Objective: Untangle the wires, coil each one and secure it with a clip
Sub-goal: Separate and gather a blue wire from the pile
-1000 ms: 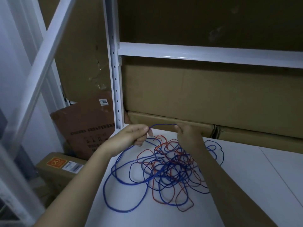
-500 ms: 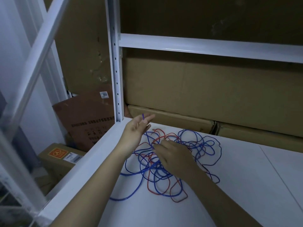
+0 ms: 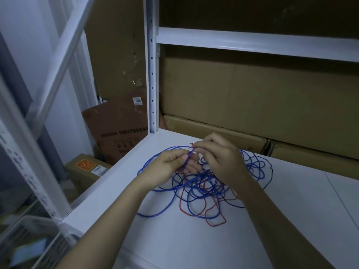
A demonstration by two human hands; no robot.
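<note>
Early stage: our left hand point(image 3: 171, 162) and right hand point(image 3: 219, 156) each pinch thin blue wire point(image 3: 194, 183); thin red wire point(image 3: 211, 214) still tangled near shelf's point(image 3: 194, 245) far-left corner; nothing coiled.

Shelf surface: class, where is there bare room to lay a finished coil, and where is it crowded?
Bare patches on the shelf surface: right of the wire tangle and along the near edge below it. Crowded: the middle, where the left hand and right hand pinch wire.

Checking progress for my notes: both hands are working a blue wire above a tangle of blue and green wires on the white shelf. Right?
Not quite. The head view shows the tangle is blue and red, not green. Both hands, left and right, do hold blue wire above it on the white shelf.
</note>
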